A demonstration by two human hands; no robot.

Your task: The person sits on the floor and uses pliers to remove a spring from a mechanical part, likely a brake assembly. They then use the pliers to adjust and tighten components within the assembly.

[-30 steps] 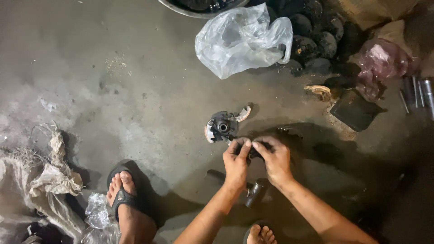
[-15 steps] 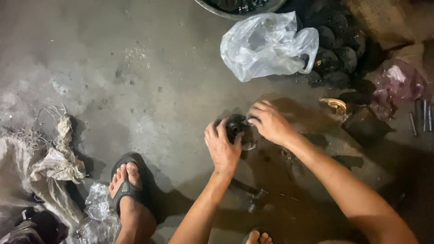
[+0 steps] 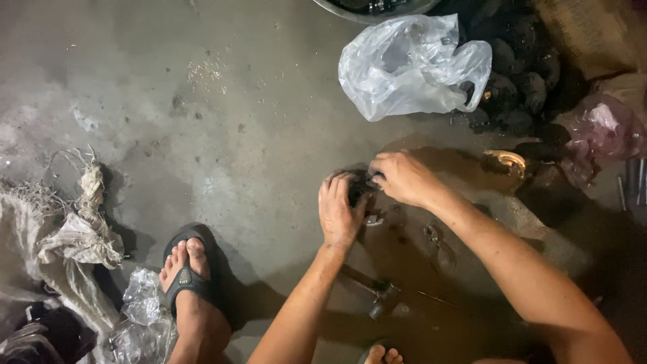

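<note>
The concrete floor [image 3: 202,121] fills most of the view, grey and stained, darker with oil around the hands. Far out to the left of the grip lies a heap of frayed sacking [image 3: 60,236], with a crumpled bit of clear plastic [image 3: 138,317] below it. Up and to the right of the grip sits a clear plastic bag [image 3: 411,64], and beyond that a pile of dark round metal parts [image 3: 519,87]. Further right is a pinkish plastic bag [image 3: 603,131]. Down and left of the grip, a foot in a dark sandal [image 3: 189,283] rests flat on the floor.

The left hand [image 3: 340,212] and right hand [image 3: 403,176] meet over a small dark metal part [image 3: 358,187], which sits between them just above the floor. The left hand's fingers curl around its near side; the right hand's fingers close on its top from the far side. Both grips are tight on the part, which is largely hidden by them.

Just below the grip, between the forearms, a hammer [image 3: 374,293] lies on the oily patch. To the right of the grip rests a small yellowish ring-shaped piece [image 3: 505,160].
</note>
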